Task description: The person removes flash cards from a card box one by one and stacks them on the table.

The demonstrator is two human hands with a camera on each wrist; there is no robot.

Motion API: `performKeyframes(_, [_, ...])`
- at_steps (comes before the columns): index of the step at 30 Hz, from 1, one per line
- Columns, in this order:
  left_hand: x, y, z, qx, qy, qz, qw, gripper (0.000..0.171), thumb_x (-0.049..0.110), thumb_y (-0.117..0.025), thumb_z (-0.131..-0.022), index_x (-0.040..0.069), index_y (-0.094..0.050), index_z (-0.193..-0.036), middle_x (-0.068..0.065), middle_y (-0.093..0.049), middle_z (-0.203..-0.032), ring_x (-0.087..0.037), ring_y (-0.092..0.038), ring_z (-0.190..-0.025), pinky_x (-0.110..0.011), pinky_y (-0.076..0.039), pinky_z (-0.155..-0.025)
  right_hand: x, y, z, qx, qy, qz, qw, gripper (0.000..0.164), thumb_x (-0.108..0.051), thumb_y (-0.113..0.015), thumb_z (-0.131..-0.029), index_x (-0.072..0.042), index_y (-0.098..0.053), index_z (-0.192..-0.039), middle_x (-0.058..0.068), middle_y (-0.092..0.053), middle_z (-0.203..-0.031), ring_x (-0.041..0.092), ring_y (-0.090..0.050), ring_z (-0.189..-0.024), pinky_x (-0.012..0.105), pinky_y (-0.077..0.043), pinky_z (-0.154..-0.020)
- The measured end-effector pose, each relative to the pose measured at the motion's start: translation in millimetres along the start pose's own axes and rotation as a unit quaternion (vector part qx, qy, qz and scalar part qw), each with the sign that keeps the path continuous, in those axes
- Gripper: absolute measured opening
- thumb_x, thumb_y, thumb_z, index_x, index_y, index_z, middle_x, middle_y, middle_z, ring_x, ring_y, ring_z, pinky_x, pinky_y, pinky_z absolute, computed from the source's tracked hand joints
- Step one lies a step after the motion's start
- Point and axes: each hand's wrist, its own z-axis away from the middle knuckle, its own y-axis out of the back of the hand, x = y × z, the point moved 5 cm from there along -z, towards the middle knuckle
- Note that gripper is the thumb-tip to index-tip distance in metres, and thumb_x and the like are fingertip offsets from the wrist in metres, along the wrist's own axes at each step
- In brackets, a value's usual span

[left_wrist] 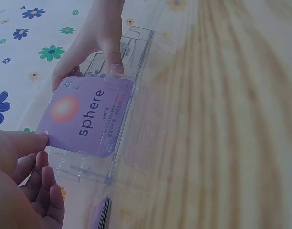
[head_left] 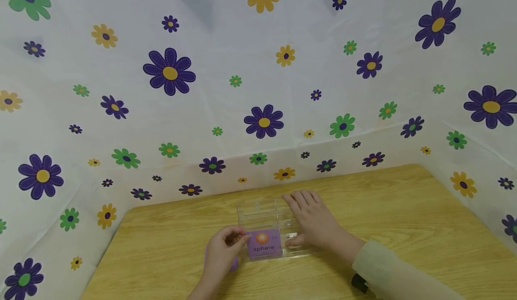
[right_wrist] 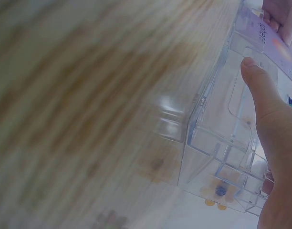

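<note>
A purple flash card [left_wrist: 84, 114] printed "sphere" with an orange ball lies over one part of a clear plastic card holder [head_left: 258, 219]. My left hand [head_left: 222, 250] pinches the card's left edge between thumb and finger. Across the other side of the holder spreads my right hand [head_left: 313, 219], thumb on the near part and fingers at the far edge, steadying grip plain in the right wrist view, where the holder's clear walls [right_wrist: 217, 138] show. Beside and partly behind my left hand is a small stack of purple cards [left_wrist: 102, 214] on the table.
The wood-grain table [head_left: 169, 237] runs back to a white cloth [head_left: 226, 44] printed with flowers, which encloses it at the back and both sides. A dark strap piece [head_left: 359, 283] shows under the right sleeve [head_left: 387, 264].
</note>
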Motion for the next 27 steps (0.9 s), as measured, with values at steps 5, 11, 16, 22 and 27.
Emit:
performKeyframes(5, [-0.9, -0.5, 0.8, -0.002, 0.002, 0.004, 1.0000, 0.011, 0.010, -0.086, -0.088, 0.006, -0.078, -0.095, -0.004, -0.073, -0.087, -0.005, -0.058, -0.074, -0.016, -0.050, -0.068, -0.1, -0.1, 0.4, -0.006, -0.003, -0.004, 1.000, 0.129, -0.088, -0.081, -0.062, -0.008, -0.043, -0.155, 0.012, -0.055, -0.140, 0.029, -0.052, -0.127, 0.050, -0.044, -0.113])
performKeyframes(11, [-0.2, -0.2, 1.1, 0.000, -0.002, -0.009, 1.0000, 0.008, 0.009, -0.084, -0.090, 0.007, -0.078, -0.096, -0.005, -0.077, -0.091, -0.006, -0.060, -0.075, -0.017, -0.052, -0.069, -0.5, 0.4, 0.3, -0.004, -0.001, -0.001, 1.000, 0.130, -0.087, -0.081, -0.061, -0.007, -0.042, -0.155, 0.012, -0.055, -0.140, 0.029, -0.052, -0.127, 0.050, -0.045, -0.113])
performKeyframes(16, [-2.0, 0.5, -0.8, 0.001, 0.003, 0.007, 1.0000, 0.005, 0.007, -0.081, -0.092, 0.006, -0.079, -0.096, -0.008, -0.079, -0.092, -0.004, -0.060, -0.074, -0.017, -0.052, -0.068, -0.2, -0.9, 0.3, -0.006, -0.002, 0.000, 1.000, 0.130, -0.088, -0.081, -0.062, -0.007, -0.042, -0.156, 0.012, -0.055, -0.140, 0.029, -0.051, -0.128, 0.050, -0.044, -0.114])
performKeyframes(22, [-2.9, 1.3, -1.8, 0.002, 0.002, 0.015, 0.9999, 0.004, 0.007, -0.080, -0.093, 0.006, -0.080, -0.097, -0.009, -0.079, -0.092, -0.004, -0.060, -0.073, -0.018, -0.052, -0.067, 0.7, -2.7, 0.0, -0.005, -0.001, 0.000, 1.000, 0.130, -0.088, -0.080, -0.062, -0.008, -0.041, -0.156, 0.011, -0.055, -0.140, 0.029, -0.051, -0.127, 0.050, -0.043, -0.114])
performKeyframes(27, [-2.9, 1.4, -1.4, 0.002, 0.009, 0.020, 0.9998, 0.005, 0.006, -0.080, -0.093, 0.005, -0.080, -0.098, -0.010, -0.079, -0.093, -0.005, -0.061, -0.074, -0.018, -0.052, -0.067, 0.4, -1.9, 0.3, -0.001, 0.001, 0.002, 1.000, 0.130, -0.088, -0.080, -0.062, -0.008, -0.042, -0.155, 0.011, -0.055, -0.139, 0.028, -0.051, -0.126, 0.049, -0.044, -0.113])
